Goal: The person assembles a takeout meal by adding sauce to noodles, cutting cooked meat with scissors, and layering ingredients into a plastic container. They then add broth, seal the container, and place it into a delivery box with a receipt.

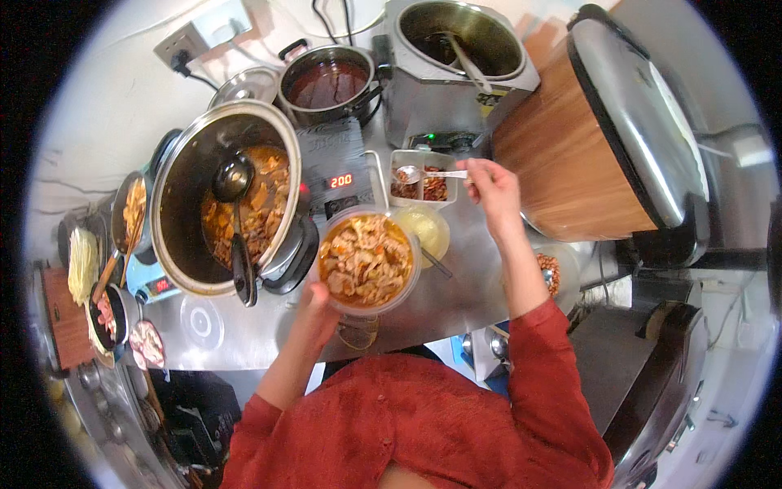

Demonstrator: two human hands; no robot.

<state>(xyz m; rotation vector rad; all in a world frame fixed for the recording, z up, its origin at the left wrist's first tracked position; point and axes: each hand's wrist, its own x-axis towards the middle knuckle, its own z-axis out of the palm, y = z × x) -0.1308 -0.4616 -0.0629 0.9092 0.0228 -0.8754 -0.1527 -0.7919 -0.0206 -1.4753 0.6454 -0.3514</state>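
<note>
My left hand (315, 313) is closed on the lower left side of a round clear plastic tub (360, 309), its fingers partly hidden beneath. Sliced meat (365, 259) in orange-brown sauce fills the tub. In my right hand (494, 191) a metal spoon (446, 174) is pinched by its handle end. The bowl of the spoon is over a small divided container (453, 196) holding reddish-brown dried bits, just beyond the tub. A bowl of pale yellow contents (427, 231), with a dark handle sticking out, sits right beside the tub.
At left stands a large stew pot (167, 224) with a black ladle (235, 181) in it. Behind are a pot of dark red liquid (326, 85) and a steel warmer (432, 106). A wood-patterned bin (570, 147) stands right. A clear lid (201, 320) lies near the counter edge.
</note>
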